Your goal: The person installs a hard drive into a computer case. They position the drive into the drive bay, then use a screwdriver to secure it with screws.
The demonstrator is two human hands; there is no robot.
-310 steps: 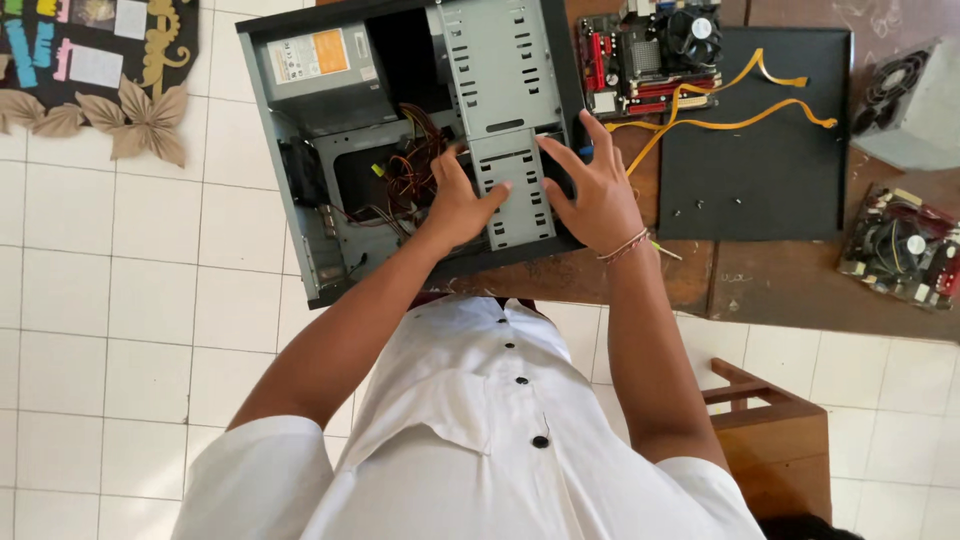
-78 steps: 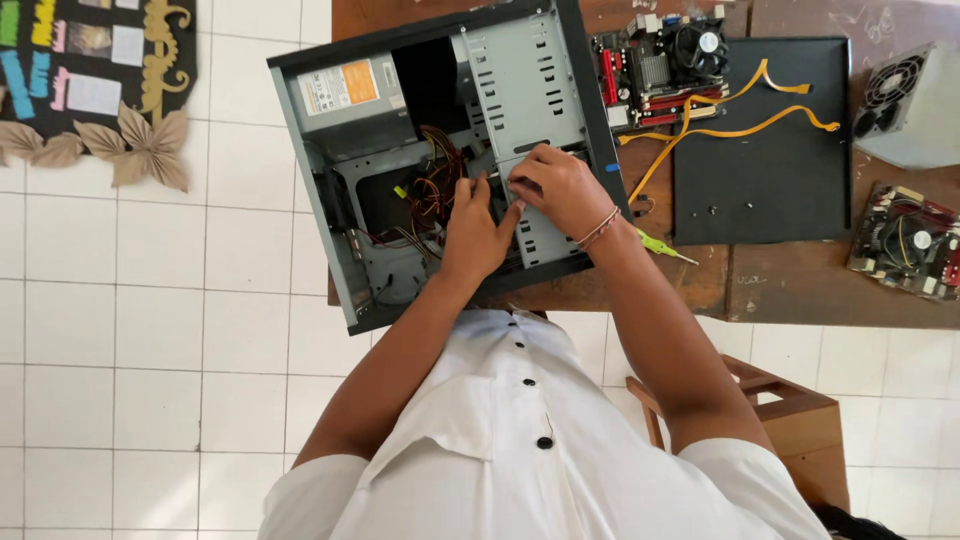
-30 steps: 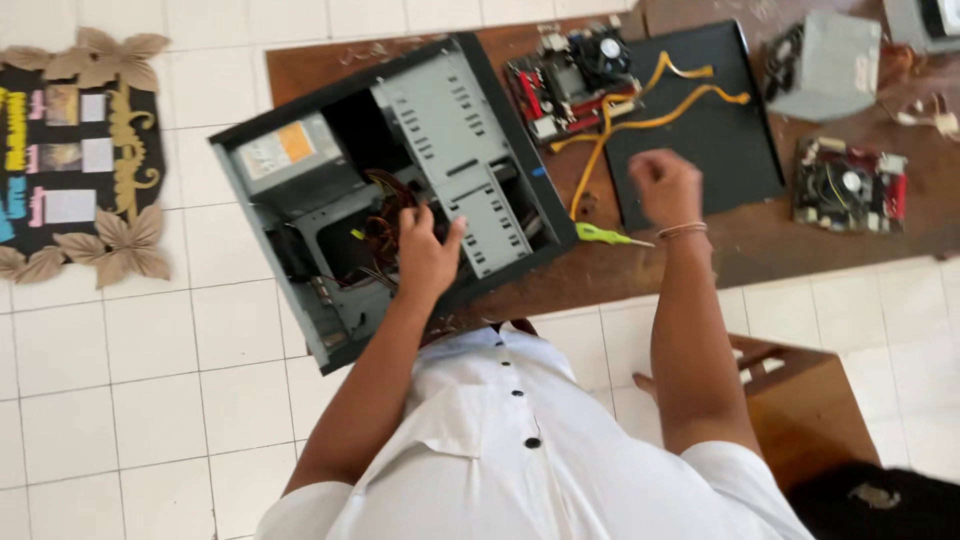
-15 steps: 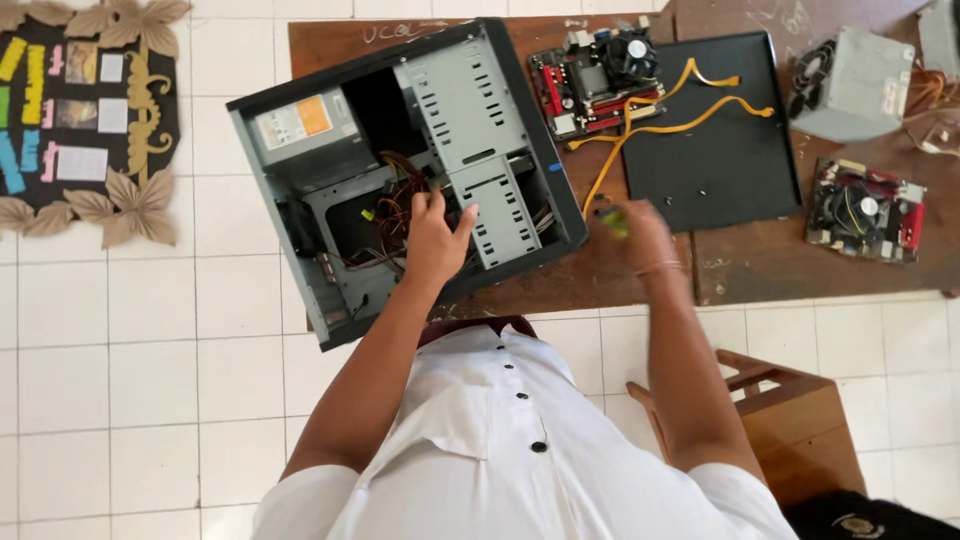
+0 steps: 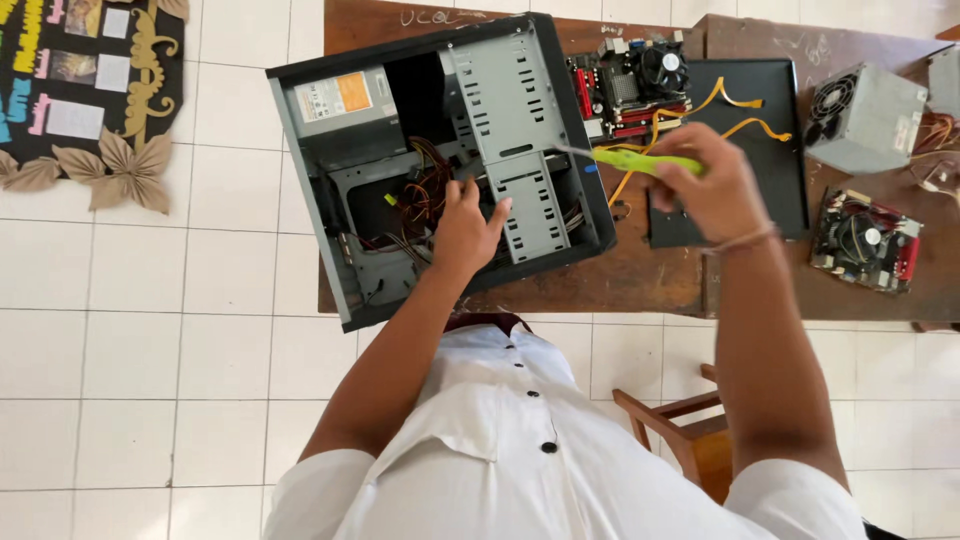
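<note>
White tile floor (image 5: 150, 330), brown counter (image 5: 620, 280) across upper frame. Open case (image 5: 440, 150) upper centre-left on counter. Left hand (image 5: 468, 225) inside case, fingers spread on drive cage beside wires (image 5: 425, 185). Right hand (image 5: 712, 185) right of case, fist closed round green screwdriver (image 5: 630, 160), tip toward cage. Motherboard (image 5: 630, 85), black panel (image 5: 760, 130) behind; power supply (image 5: 865, 118) far right.

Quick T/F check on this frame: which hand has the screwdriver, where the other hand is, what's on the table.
1. The right hand holds a green-handled screwdriver. True.
2. The left hand rests on the black panel. False: it rests inside the open computer case, by the wires.
3. A motherboard lies beside the case on the wooden table. True.
4. The power supply at the table's right sits on the floor. False: it is on the table.
</note>
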